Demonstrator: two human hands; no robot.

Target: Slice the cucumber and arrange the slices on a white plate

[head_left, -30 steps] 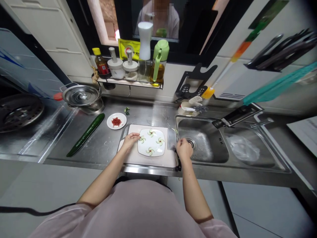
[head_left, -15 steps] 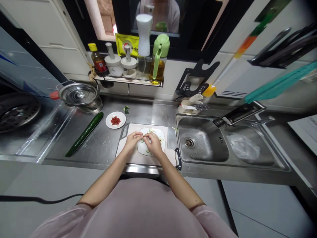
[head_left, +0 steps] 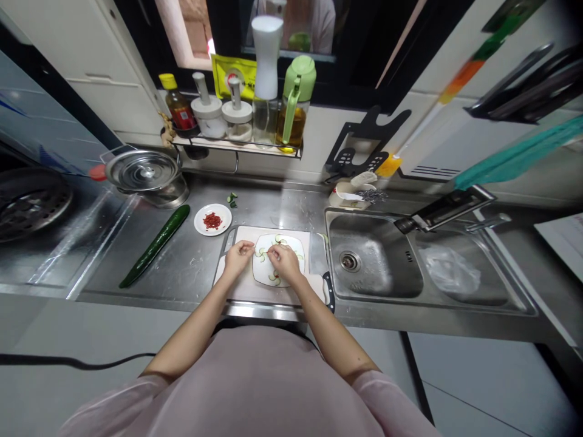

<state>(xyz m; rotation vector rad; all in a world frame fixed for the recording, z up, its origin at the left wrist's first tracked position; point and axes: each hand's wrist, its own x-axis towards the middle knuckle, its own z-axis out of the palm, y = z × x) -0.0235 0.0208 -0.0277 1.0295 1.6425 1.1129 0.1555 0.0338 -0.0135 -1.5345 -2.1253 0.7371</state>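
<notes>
A white square plate (head_left: 263,272) lies on a pale cutting board (head_left: 246,295). Thin cucumber slices (head_left: 274,278) are arranged in curved groups on it, with small red bits among some of them. My left hand (head_left: 237,260) is at the plate's left edge, thumb and fingertips pinched together; whatever may be between them is too small to make out. Over the middle of the plate, my right hand (head_left: 286,264) is also closed in a pinch, close to the slices, and its contents are hidden. Left of the board, a small round plate (head_left: 199,229) holds small dried red pieces (head_left: 212,221).
A whole cucumber (head_left: 157,246) lies left on the steel counter, with cucumber scraps (head_left: 232,199) behind the board. A knife with a black handle (head_left: 328,291) rests at the board's right edge, beside the sink (head_left: 373,258). A lidded steel pot (head_left: 150,176) stands back left.
My hands, close together over the plate before, are now apart. The left has drawn back to the plate's left edge; the right stays over the plate. The view has shifted slightly.
</notes>
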